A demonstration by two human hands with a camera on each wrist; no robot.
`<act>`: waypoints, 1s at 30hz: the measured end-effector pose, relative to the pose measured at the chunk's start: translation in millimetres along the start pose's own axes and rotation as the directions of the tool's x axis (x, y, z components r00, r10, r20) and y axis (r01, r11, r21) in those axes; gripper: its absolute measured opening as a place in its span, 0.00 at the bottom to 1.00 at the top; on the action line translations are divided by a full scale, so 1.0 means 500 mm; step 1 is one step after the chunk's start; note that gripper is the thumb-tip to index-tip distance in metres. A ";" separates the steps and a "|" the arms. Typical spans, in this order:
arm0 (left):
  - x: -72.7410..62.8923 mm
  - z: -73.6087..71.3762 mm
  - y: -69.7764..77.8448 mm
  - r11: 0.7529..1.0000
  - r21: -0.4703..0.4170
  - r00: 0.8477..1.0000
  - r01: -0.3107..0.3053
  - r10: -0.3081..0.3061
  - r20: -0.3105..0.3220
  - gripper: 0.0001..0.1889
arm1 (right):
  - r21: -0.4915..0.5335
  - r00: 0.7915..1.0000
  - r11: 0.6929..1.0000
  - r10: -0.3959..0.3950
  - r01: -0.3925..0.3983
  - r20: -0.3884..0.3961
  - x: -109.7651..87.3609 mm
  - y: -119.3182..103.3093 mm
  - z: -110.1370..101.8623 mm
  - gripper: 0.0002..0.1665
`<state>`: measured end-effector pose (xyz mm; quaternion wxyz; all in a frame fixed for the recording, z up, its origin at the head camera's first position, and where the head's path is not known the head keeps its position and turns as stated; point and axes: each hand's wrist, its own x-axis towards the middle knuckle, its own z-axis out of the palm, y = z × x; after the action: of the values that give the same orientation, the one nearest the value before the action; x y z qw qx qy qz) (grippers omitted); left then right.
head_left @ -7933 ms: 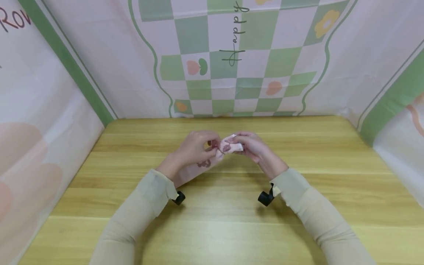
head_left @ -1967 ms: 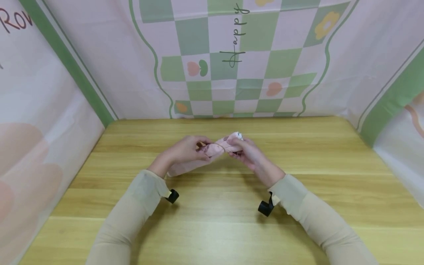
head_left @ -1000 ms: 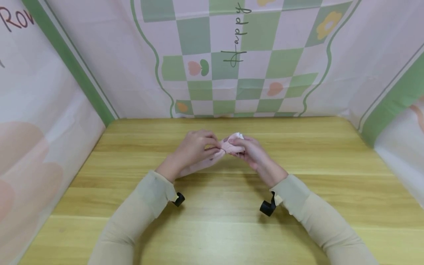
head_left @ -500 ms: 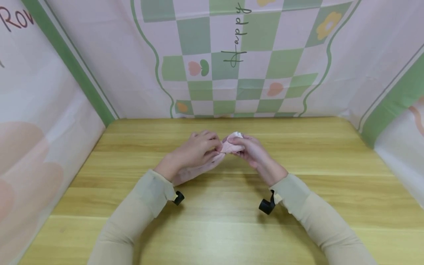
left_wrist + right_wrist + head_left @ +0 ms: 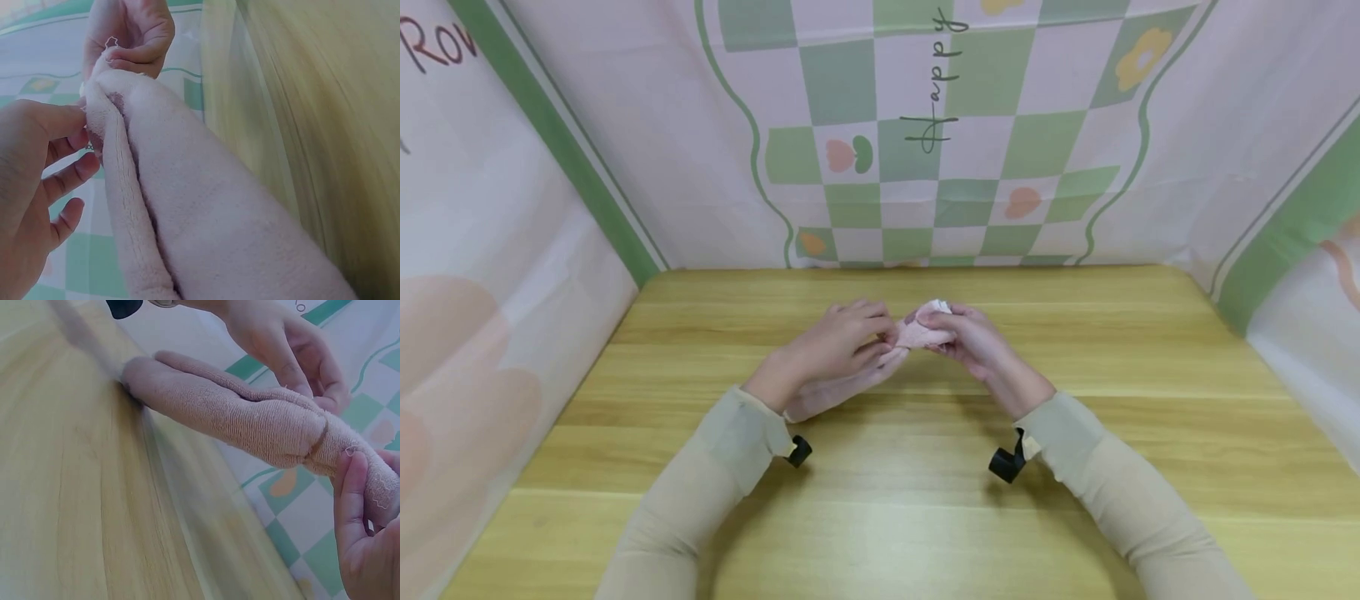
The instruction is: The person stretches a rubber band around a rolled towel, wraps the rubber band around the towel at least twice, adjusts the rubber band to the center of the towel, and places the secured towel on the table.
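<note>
Pale pink terry roll [image 5: 219,414] held above yellow wooden table [image 5: 887,500]
One end is pinched by the right hand [image 5: 981,344], seemingly for steadiness; its side, near a thin brown band [image 5: 320,440], by the left hand [image 5: 831,343].

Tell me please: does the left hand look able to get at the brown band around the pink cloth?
Likely yes: the left hand touches the pink cloth close beside the brown band, and nothing seems to stand between. The right hand grips the cloth on the band's other side.
</note>
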<state>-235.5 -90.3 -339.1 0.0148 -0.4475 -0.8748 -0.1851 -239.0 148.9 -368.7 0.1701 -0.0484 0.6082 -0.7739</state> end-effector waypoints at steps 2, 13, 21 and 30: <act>-0.003 0.000 -0.001 1.000 -0.010 1.000 -0.003 0.003 -0.007 0.03 | -0.007 1.000 1.000 0.001 -0.001 0.003 0.001 -0.001 -0.002 0.11; -0.021 0.004 -0.015 0.999 -0.010 0.999 -0.040 0.040 -0.012 0.04 | -0.005 1.000 1.000 0.010 -0.010 0.011 0.001 -0.004 -0.011 0.09; -0.027 0.005 -0.018 0.995 -0.043 0.996 -0.087 0.085 -0.038 0.04 | 0.023 1.000 1.000 0.002 -0.002 0.001 -0.005 -0.006 -0.023 0.15; -0.030 0.007 -0.019 0.995 -0.064 0.997 -0.080 0.079 -0.019 0.05 | 0.060 0.999 0.998 0.025 -0.023 -0.030 -0.014 -0.016 -0.038 0.16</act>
<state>-233.4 -106.1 -348.1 0.0149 -0.4807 -0.8496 -0.2165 -239.4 170.2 -364.9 0.1715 -0.0239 0.5878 -0.7903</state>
